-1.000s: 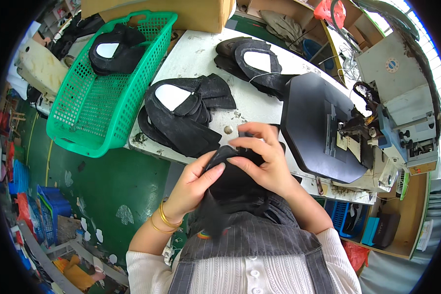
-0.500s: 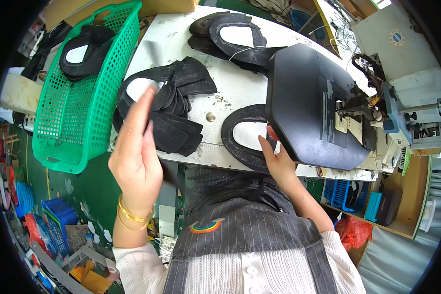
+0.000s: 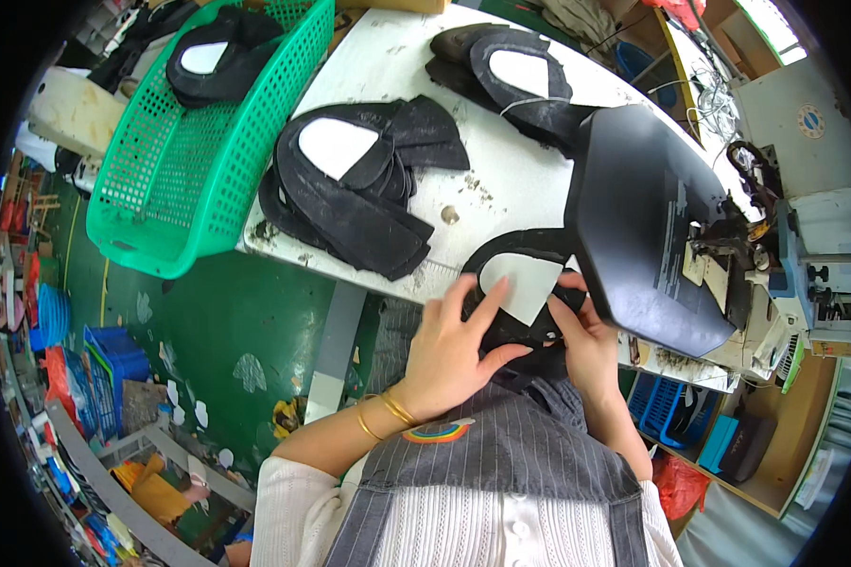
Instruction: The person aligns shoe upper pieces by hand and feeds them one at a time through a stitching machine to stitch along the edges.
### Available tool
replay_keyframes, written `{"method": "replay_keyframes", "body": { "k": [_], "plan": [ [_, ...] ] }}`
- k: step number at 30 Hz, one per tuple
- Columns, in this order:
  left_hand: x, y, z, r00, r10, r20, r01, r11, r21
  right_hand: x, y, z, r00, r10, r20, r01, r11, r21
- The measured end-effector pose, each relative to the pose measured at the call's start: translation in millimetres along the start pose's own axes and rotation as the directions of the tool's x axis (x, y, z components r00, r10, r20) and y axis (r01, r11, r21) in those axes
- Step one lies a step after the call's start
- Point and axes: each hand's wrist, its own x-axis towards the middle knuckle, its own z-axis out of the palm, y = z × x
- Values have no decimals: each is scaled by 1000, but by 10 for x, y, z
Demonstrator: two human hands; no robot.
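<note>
A black U-shaped shoe upper [image 3: 491, 248] with a white toe piece [image 3: 522, 286] lies at the front table edge, partly under a black angular plate. My left hand [image 3: 454, 348] rests its fingertips on the left edge of the toe piece, fingers spread and thumb apart. On the other side, my right hand [image 3: 588, 342] pinches the upper near the plate between thumb and fingers. To the left sits a pile of black shoe uppers [image 3: 350, 203], its top one showing a white toe piece. Behind lies a tied bundle of similar uppers [image 3: 511, 80].
The black plate [image 3: 648, 231] covers part of a sewing machine [image 3: 804, 217] at the right. A green basket [image 3: 184, 184] with uppers in it stands left of the white table [image 3: 425, 227]. Below right are shelves with a blue basket [image 3: 671, 406].
My left hand has moved right from above the pile to the upper at the table edge. My right hand stays at that upper. The whole view has shifted.
</note>
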Motion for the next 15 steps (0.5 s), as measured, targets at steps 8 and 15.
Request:
{"method": "replay_keyframes", "body": {
  "k": [8,15],
  "plan": [
    [-79,-182,-560,991,-93,-101,6,761,-648,-421,-666,253,786,-449,425,618,563,-548],
    [25,-11,-950,973,227,44,-114,635,-764,-491,-954,201,504,-743,440,843,312,-438]
  ]
}}
